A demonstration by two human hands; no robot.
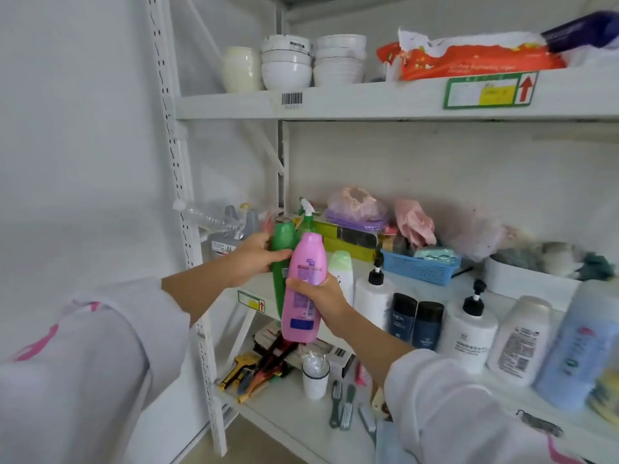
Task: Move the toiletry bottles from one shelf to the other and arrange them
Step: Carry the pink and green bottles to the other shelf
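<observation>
My left hand (255, 259) grips a tall green bottle (283, 249) near its top, in front of the left end of the middle shelf (475, 289). My right hand (318, 293) holds a pink bottle (303, 289) upright around its middle, just right of the green one. On the middle shelf stand a white bottle with a pale green cap (341, 271), two white pump bottles (373, 296) (469, 329), two dark bottles (415, 319), a white labelled bottle (521, 339) and a large light blue bottle (576, 343).
A blue basket (418, 267), a green spray bottle (306, 217), boxes and bagged items fill the back of the middle shelf. The lower shelf (294, 413) holds tools, brushes and a white cup (315, 376). Bowls (286, 61) and an orange pack (469, 61) sit on the top shelf.
</observation>
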